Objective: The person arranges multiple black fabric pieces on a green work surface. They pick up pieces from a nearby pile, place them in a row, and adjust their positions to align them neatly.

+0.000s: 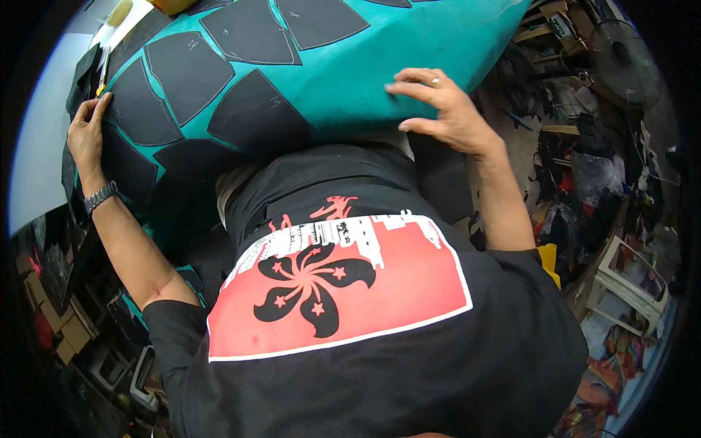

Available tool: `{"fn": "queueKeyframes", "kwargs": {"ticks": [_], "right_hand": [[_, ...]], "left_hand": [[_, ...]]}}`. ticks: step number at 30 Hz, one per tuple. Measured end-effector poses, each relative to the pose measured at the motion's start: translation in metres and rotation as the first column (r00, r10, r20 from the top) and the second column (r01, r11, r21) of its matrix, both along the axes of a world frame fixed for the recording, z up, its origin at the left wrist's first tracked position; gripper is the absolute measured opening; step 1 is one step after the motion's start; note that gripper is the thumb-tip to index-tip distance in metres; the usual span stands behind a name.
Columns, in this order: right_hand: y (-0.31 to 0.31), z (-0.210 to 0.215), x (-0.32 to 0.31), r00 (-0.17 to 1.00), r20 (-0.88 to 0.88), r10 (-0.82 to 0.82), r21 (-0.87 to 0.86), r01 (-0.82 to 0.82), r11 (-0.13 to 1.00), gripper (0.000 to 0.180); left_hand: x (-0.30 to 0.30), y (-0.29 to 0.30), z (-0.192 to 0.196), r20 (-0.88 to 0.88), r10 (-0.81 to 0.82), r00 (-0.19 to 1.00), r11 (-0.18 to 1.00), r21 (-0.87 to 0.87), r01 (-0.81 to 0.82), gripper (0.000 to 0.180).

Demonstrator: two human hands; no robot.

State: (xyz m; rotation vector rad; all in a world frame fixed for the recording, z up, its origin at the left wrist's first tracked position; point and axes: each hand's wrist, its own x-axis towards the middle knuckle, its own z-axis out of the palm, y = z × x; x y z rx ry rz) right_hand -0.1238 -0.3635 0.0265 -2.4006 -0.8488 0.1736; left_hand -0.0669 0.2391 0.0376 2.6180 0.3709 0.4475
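Observation:
A large green sheet (358, 80), perhaps leather or a similar material, drapes over the work surface in front of me. Several flat black cut pieces (188, 73) with pale outlines and hand-drawn marks lie on it. At its left edge my left hand (87, 135) is closed, thumb and fingers gripping the border beside a black piece (139, 102). Just above those fingertips is a thin tool with a yellow part (101, 82); whether they touch it I cannot tell. My right hand (445, 109) hovers over the sheet's right side, fingers apart, holding nothing.
A standing fan (621, 58) is at the far right, among plastic bags (595, 175) and scraps on the floor. A pale plastic frame (631, 285) stands lower right. Cardboard boxes (62, 321) are at the lower left. A yellow object (171, 6) sits at the top edge.

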Motion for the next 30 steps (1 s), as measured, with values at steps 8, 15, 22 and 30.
{"fn": "queueKeyframes", "kwargs": {"ticks": [8, 15, 22, 30], "right_hand": [[0.018, -0.076, 0.009, 0.911, 0.410, 0.042, -0.157, 0.025, 0.987, 0.094], [0.042, -0.109, 0.048, 0.871, 0.491, 0.030, -0.144, 0.048, 0.988, 0.081], [0.054, -0.085, 0.055, 0.962, 0.274, 0.008, -0.007, -0.006, 1.000, 0.057], [0.047, -0.038, 0.008, 0.823, -0.517, 0.236, 0.502, 0.068, 0.862, 0.025]], "left_hand": [[-0.008, 0.006, 0.015, 0.007, 0.057, 0.998, 0.998, 0.041, -0.057, 0.037], [-0.016, 0.017, 0.009, 0.066, 0.147, 0.987, 0.989, 0.006, -0.148, 0.034], [-0.021, 0.039, 0.004, 0.001, 0.145, 0.989, 0.989, 0.018, -0.145, 0.035], [-0.030, 0.020, -0.012, 0.028, 0.253, 0.967, 0.966, 0.048, -0.254, 0.033]]}}
